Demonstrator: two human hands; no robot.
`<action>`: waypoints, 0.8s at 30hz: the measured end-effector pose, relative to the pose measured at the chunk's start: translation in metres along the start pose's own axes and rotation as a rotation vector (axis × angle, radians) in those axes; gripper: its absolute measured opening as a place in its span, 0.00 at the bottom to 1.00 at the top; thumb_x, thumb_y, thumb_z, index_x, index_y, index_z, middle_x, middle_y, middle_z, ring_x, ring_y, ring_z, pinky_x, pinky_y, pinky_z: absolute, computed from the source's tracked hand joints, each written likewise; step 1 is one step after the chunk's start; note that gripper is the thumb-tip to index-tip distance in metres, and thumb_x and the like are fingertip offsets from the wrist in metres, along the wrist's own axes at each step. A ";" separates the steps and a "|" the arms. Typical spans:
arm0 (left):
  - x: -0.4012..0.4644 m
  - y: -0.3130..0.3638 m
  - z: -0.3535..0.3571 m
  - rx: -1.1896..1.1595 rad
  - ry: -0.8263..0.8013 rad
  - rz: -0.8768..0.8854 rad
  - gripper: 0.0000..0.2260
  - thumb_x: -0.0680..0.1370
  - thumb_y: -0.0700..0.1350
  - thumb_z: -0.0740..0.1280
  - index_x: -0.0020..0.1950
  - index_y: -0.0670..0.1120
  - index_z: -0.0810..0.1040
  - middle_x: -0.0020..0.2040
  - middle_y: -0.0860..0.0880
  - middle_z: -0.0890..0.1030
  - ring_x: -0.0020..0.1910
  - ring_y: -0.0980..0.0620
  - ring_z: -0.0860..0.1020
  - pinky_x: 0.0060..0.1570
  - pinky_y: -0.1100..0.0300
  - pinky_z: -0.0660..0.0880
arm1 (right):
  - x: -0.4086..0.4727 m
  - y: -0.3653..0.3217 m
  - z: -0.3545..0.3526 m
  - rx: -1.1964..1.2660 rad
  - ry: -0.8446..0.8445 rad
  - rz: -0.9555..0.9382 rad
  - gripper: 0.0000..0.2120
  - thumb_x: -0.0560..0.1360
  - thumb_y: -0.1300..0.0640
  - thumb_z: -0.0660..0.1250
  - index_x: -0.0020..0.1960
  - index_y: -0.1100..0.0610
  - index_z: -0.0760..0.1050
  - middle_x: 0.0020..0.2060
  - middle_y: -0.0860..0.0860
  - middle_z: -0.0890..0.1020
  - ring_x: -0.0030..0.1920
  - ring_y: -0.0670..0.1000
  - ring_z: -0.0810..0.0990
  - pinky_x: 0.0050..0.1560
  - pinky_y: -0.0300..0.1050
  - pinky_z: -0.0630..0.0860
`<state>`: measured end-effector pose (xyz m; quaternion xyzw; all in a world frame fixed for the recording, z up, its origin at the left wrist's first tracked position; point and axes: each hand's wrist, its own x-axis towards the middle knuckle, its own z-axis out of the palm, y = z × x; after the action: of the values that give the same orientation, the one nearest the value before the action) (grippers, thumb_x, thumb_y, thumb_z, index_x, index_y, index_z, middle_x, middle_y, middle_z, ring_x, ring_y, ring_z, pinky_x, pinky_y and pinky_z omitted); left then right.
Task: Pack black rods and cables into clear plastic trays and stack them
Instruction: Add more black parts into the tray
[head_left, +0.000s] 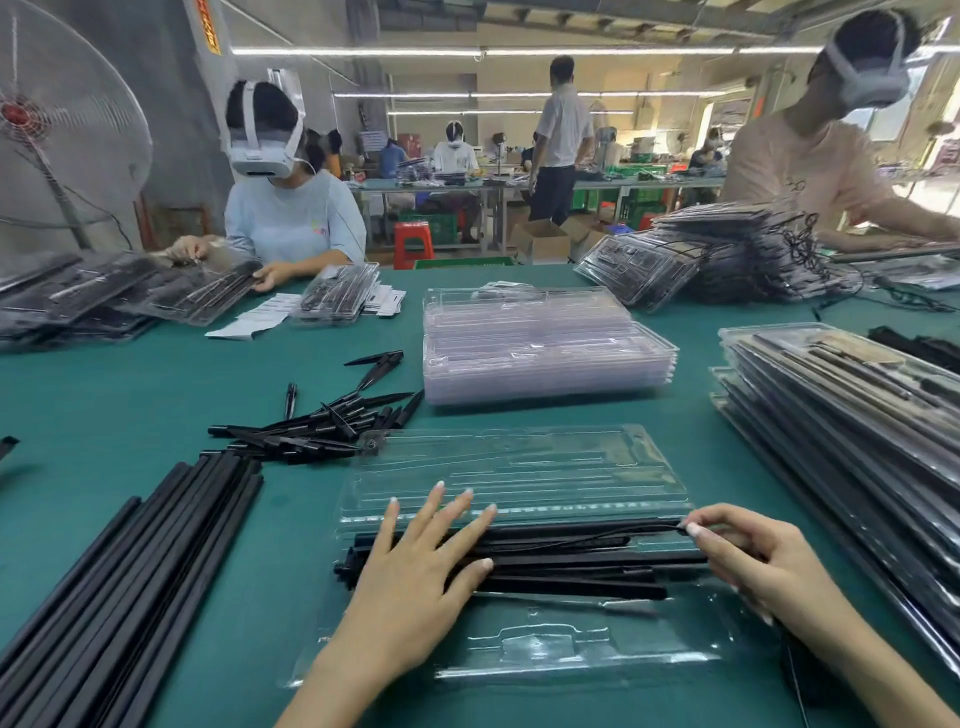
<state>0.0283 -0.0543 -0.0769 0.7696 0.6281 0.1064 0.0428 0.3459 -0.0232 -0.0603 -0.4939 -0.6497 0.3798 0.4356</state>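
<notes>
- The left hand (415, 577) lies flat, palm down, with its fingers straight and spread a little.
- The left arm comes in from the bottom edge and points up and right.
- The right hand (748, 558) has curled fingers, with thumb and finger pinched together at the tips.
- The right arm comes in from the bottom right corner.

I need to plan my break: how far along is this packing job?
Done: a stack of filled trays on the right. In hand: the open tray holds rods; left hand rests on them, right hand pinches a thin cable. Left: loose rods and empty trays.
</notes>
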 end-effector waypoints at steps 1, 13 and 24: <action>0.000 0.000 0.002 0.009 -0.018 -0.016 0.21 0.79 0.64 0.41 0.70 0.71 0.38 0.73 0.68 0.36 0.72 0.62 0.28 0.71 0.51 0.28 | 0.000 -0.001 0.000 -0.008 0.021 -0.012 0.04 0.74 0.59 0.69 0.41 0.55 0.81 0.23 0.54 0.69 0.21 0.48 0.61 0.22 0.31 0.59; 0.000 -0.006 0.002 0.003 -0.132 -0.064 0.23 0.79 0.66 0.43 0.71 0.69 0.36 0.75 0.65 0.35 0.73 0.59 0.29 0.71 0.43 0.28 | -0.001 0.002 -0.007 -0.390 0.134 -0.157 0.05 0.64 0.51 0.75 0.37 0.47 0.80 0.23 0.47 0.74 0.23 0.41 0.64 0.27 0.31 0.62; -0.002 -0.007 0.000 0.010 -0.138 -0.071 0.22 0.78 0.67 0.43 0.69 0.72 0.35 0.74 0.63 0.33 0.73 0.60 0.30 0.71 0.45 0.29 | -0.001 0.002 -0.003 -0.419 0.137 -0.171 0.07 0.66 0.57 0.76 0.35 0.47 0.79 0.21 0.45 0.72 0.24 0.42 0.64 0.27 0.32 0.62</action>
<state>0.0215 -0.0550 -0.0786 0.7526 0.6511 0.0484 0.0856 0.3492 -0.0239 -0.0615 -0.5413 -0.7227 0.1640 0.3971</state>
